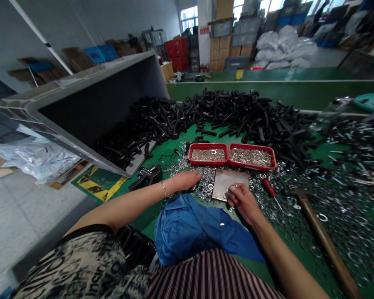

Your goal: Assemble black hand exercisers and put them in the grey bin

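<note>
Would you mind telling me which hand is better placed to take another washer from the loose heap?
Probably the left hand: it lies flat on the washers heaped left of the metal plate. The right hand is curled at the plate's near edge, seemingly pinching something small there.

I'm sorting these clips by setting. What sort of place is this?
Most likely a factory or warehouse assembly bench: a green table heaped with black tubes and loose washers, two red trays of small metal parts, and stacked boxes and sacks behind.
</note>
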`<move>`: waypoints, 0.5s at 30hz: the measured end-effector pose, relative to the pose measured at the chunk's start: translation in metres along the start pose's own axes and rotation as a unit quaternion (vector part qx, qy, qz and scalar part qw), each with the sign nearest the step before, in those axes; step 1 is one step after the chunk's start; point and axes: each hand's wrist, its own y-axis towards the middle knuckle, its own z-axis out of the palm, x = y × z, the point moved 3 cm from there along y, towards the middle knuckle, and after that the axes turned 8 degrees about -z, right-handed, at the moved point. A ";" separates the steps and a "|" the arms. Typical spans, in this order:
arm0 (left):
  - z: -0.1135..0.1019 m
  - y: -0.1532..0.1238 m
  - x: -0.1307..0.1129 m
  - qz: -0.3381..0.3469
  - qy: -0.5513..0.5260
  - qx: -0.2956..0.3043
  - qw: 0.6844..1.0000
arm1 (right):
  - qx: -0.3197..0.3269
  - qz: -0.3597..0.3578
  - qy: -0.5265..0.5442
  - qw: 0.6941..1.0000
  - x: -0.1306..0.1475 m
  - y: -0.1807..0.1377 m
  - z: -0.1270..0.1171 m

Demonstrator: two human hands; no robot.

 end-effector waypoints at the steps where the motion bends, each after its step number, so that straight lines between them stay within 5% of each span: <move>1: -0.001 0.002 -0.002 0.005 -0.001 0.003 1.000 | -0.001 0.004 0.004 1.000 0.001 0.000 -0.001; 4: -0.003 0.005 -0.001 0.003 -0.038 0.010 0.999 | -0.010 0.006 0.004 1.000 0.003 0.000 -0.004; 11: -0.026 0.018 0.007 -0.123 -0.227 -0.055 0.964 | -0.008 -0.012 0.003 1.000 -0.002 -0.002 -0.004; 13: -0.033 0.027 -0.011 -0.135 -0.403 -0.072 0.902 | -0.011 -0.019 -0.004 1.000 -0.002 -0.002 -0.004; 15: -0.037 0.039 -0.037 -0.127 -0.620 -0.098 0.768 | -0.027 -0.023 -0.016 0.999 0.003 -0.001 -0.009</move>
